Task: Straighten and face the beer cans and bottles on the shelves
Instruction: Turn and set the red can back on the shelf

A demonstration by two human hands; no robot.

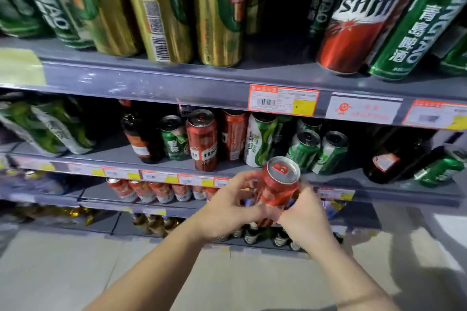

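Both hands, left (228,206) & right (304,219), grip red can (276,184) off shelf edge (379,193).

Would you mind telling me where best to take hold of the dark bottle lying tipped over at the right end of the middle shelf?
Probably around the body near the label, coming from the front. The dark bottle lies slanted with its base toward the shelf edge and its neck pointing back into shadow. A green can lies close on its right, so its left side looks freer.
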